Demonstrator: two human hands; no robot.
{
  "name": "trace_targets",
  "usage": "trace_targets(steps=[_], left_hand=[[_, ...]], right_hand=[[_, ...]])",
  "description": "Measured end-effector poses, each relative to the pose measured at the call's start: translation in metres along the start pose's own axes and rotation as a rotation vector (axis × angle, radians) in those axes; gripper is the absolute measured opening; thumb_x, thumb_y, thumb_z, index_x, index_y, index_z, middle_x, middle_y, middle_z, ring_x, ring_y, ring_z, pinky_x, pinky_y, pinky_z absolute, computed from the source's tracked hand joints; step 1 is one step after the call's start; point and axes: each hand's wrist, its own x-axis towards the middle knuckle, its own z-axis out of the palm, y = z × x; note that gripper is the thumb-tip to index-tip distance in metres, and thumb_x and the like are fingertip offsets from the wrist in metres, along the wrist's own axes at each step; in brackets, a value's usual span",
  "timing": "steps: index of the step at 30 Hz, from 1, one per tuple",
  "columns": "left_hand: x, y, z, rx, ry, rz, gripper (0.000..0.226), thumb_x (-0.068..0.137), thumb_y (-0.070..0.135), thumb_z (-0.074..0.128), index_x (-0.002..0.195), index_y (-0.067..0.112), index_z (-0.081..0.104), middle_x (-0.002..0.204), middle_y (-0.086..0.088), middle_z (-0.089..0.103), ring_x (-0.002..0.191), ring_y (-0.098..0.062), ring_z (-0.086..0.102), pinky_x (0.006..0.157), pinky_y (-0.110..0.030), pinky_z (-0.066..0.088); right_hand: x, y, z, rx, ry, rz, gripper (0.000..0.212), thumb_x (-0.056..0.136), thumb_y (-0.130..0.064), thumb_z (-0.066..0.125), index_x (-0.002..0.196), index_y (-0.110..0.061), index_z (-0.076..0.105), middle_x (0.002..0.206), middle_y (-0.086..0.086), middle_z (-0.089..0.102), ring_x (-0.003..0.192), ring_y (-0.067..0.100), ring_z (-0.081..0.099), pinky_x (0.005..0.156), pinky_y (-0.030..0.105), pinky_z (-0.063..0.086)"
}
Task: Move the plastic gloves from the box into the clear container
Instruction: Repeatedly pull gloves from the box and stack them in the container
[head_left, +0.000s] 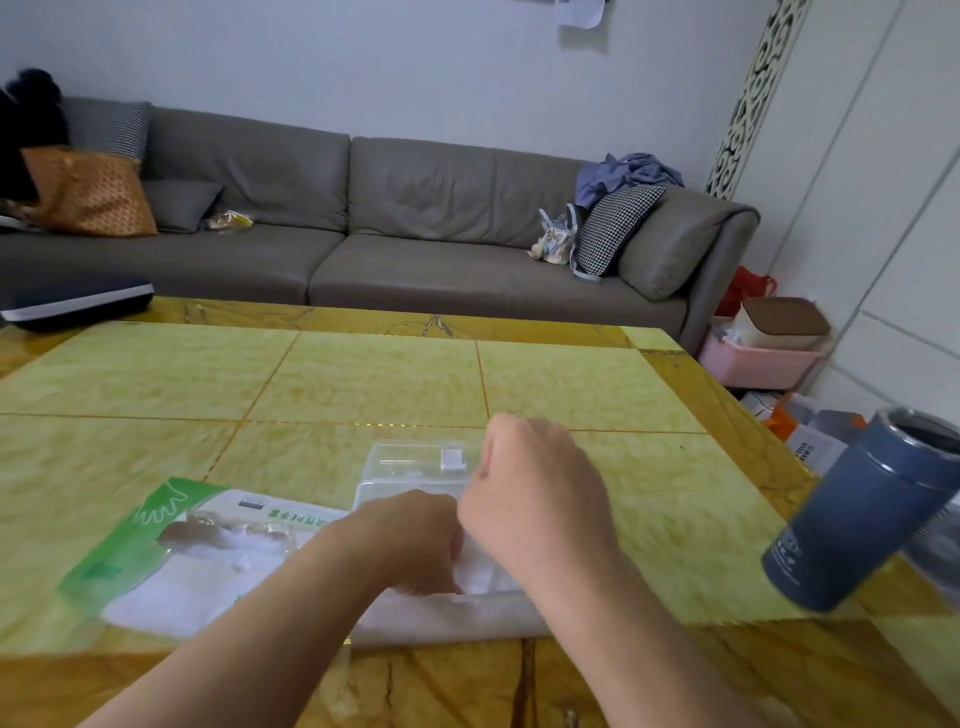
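A clear plastic container (441, 621) sits on the table near its front edge, with its open lid (415, 460) standing up behind it. A white wad of plastic gloves (485, 574) lies inside it. My left hand (415, 540) reaches in from the left, its fingers curled down into the gloves. My right hand (535, 499) hovers over the container's right half with its fingers curled under; their tips are hidden where they meet the gloves. The green and white glove package (171, 556) lies flat just left of the container.
A blue-grey steel tumbler (862, 512) stands at the table's right edge, beside a blurred object at the frame border. A dark flat case (78, 304) lies at the far left corner. Behind the table is a grey sofa (363, 223); a pink bin (758, 361) stands on the floor to the right.
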Motion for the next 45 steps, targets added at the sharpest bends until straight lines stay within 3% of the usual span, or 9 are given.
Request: trace_targets(steps=[5,9,14,16,21,25,32,41,45], left_hand=[[-0.006,0.001,-0.002,0.051,0.006,0.031,0.020,0.088,0.038,0.059,0.075,0.027,0.050,0.074,0.007,0.062,0.066,-0.016,0.060,0.064,-0.028,0.050],[-0.009,-0.007,-0.003,0.073,-0.022,0.066,0.023,0.082,0.044,0.068,0.100,0.029,0.067,0.091,0.007,0.073,0.085,-0.019,0.070,0.080,-0.036,0.060],[-0.014,-0.011,-0.015,0.042,-0.018,0.097,0.035,0.089,0.029,0.071,0.123,0.036,0.064,0.113,0.009,0.070,0.096,-0.017,0.069,0.073,-0.029,0.057],[-0.015,-0.006,-0.014,0.024,0.087,0.101,0.031,0.089,0.016,0.068,0.116,0.032,0.068,0.110,0.008,0.069,0.099,-0.018,0.069,0.083,-0.037,0.060],[-0.013,0.014,-0.003,-0.014,0.077,0.061,0.017,0.093,0.008,0.048,0.090,0.013,0.064,0.084,-0.002,0.063,0.085,-0.025,0.063,0.072,-0.036,0.052],[-0.008,0.011,0.001,-0.048,-0.097,0.033,0.024,0.098,0.017,0.058,0.120,0.012,0.067,0.078,0.006,0.055,0.084,-0.019,0.055,0.068,-0.026,0.043],[-0.009,0.005,-0.007,0.059,-0.151,0.008,0.041,0.101,0.025,0.059,0.142,0.021,0.052,0.124,-0.003,0.064,0.097,-0.020,0.057,0.082,-0.028,0.044],[-0.004,-0.010,-0.005,-0.124,-0.058,0.032,0.036,0.097,0.024,0.063,0.131,0.011,0.064,0.121,-0.005,0.073,0.110,-0.024,0.068,0.095,-0.036,0.056],[-0.033,-0.024,-0.013,-0.350,0.203,0.125,0.037,0.095,0.007,0.048,0.124,0.025,0.061,0.107,0.017,0.072,0.104,-0.007,0.066,0.089,-0.024,0.054]], right_hand=[[0.004,0.003,0.029,0.039,-0.385,0.071,0.014,0.077,-0.001,0.048,0.070,-0.013,0.045,0.081,0.005,0.055,0.057,0.021,0.043,0.045,0.028,0.027],[0.011,0.015,0.032,-0.134,-0.519,0.067,0.026,0.094,-0.020,0.056,0.072,-0.017,0.044,0.083,0.002,0.048,0.063,0.019,0.047,0.051,0.028,0.032],[0.017,0.021,0.036,-0.224,-0.572,0.034,0.015,0.092,-0.020,0.061,0.078,-0.018,0.057,0.078,0.000,0.053,0.059,0.017,0.047,0.053,0.027,0.036],[0.021,0.022,0.039,-0.231,-0.619,0.049,0.011,0.088,-0.010,0.062,0.091,-0.021,0.064,0.082,0.000,0.060,0.062,0.018,0.054,0.054,0.027,0.042],[0.031,0.019,0.046,-0.341,-0.769,0.030,0.026,0.093,-0.012,0.063,0.072,-0.022,0.052,0.080,0.001,0.055,0.076,0.025,0.055,0.073,0.032,0.048],[0.029,0.021,0.049,-0.311,-0.734,0.022,0.013,0.085,-0.018,0.071,0.091,-0.025,0.062,0.091,0.000,0.068,0.079,0.025,0.061,0.071,0.030,0.047],[0.026,0.020,0.039,-0.281,-0.805,0.026,0.049,0.092,-0.017,0.073,0.137,-0.029,0.055,0.128,0.003,0.064,0.094,0.024,0.057,0.076,0.033,0.047],[0.026,0.021,0.044,-0.239,-0.717,0.072,0.041,0.096,-0.013,0.058,0.136,-0.020,0.065,0.127,0.006,0.069,0.111,0.028,0.068,0.090,0.036,0.057],[0.017,0.022,0.041,-0.294,-0.515,0.017,0.032,0.094,-0.012,0.054,0.121,-0.021,0.067,0.116,0.005,0.066,0.099,0.026,0.068,0.086,0.037,0.058]])
